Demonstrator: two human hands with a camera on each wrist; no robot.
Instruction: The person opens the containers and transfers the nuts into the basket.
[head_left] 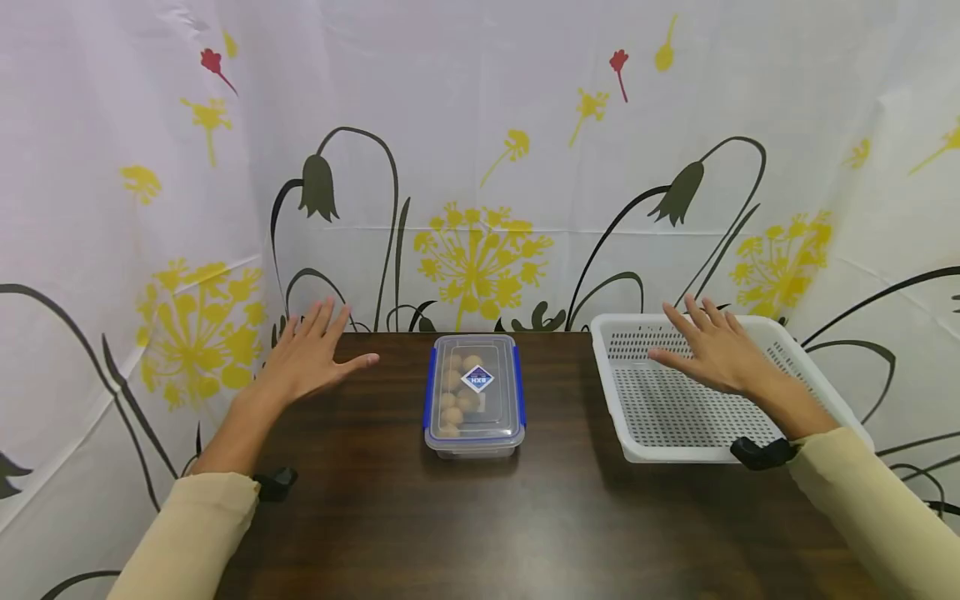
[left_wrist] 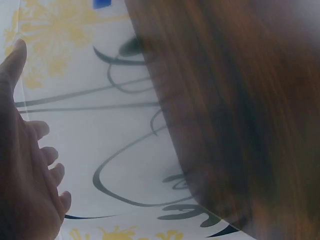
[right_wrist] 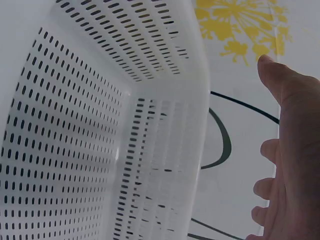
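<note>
A clear lidded box (head_left: pixel 474 396) with blue clips and a diamond label sits at the middle of the dark wooden table (head_left: pixel 480 517); several round brown items show through its lid. My left hand (head_left: pixel 309 357) hovers flat with spread fingers over the table's far left corner, holding nothing. My right hand (head_left: pixel 707 345) is spread flat above the white perforated basket (head_left: pixel 645 433) at the right, also holding nothing. In the left wrist view the left hand (left_wrist: pixel 25 165) is beside the table's edge (left_wrist: pixel 180 165). In the right wrist view the right hand (right_wrist: pixel 290 150) is above the basket's wall (right_wrist: pixel 100 125).
A floral-printed white curtain (head_left: pixel 480 167) encloses the table at the back and both sides. A black wrist strap (head_left: pixel 761 454) sits on my right wrist and another strap (head_left: pixel 276 483) on my left. Bare tabletop lies in front of the box.
</note>
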